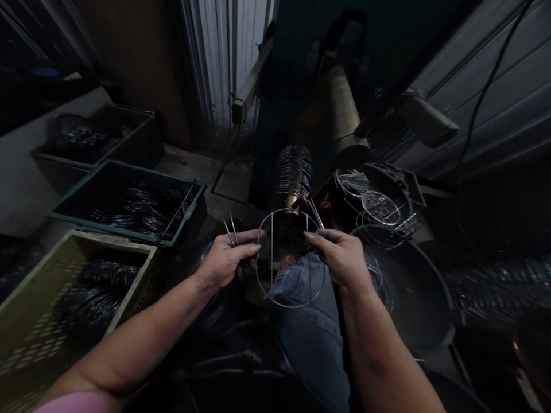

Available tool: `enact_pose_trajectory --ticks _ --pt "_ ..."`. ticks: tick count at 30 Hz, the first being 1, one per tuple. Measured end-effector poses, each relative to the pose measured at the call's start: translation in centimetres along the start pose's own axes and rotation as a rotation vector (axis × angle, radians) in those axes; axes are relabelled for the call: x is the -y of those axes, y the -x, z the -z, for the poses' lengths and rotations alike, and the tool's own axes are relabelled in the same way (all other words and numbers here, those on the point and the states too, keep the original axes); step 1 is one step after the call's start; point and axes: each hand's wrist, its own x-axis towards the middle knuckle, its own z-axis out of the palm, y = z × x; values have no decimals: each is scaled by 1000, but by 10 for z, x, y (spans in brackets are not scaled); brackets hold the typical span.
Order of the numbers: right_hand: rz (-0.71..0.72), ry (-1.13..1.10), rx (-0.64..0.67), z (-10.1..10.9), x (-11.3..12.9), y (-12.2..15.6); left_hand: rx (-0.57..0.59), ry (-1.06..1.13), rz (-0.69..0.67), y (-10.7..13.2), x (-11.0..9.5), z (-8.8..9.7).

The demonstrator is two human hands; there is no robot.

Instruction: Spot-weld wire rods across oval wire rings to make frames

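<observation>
A round wire ring [291,306] with two straight wires across it is held up in front of my knee. My left hand [226,258] pinches its left edge between thumb and fingers. Two thin metal rods [233,225] also stick up from that hand. On the other side, my right hand [344,255] is closed on the ring's right edge near the top of the right cross wire. More thin rods [317,214] project from its fingers. Just beyond the ring is a machine's lower cylinder [293,202], with many wire rings [294,169] stacked along it.
An upper cylinder [344,106] juts from the dark machine. At left stand a yellow crate [26,292] and a green crate [129,234], both holding dark shiny wire pieces. A large round tub [413,298] is at right, with wire frames [381,206] piled behind it.
</observation>
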Motion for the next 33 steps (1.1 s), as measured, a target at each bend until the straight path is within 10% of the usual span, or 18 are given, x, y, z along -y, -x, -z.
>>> enact_pose_trajectory --ticks 16,33 --pt "-114 -4 26 -6 37 -27 10 93 -24 -17 -25 -15" --pt "-38 -271 -127 27 -8 10 49 -229 -136 -36 -18 -51"
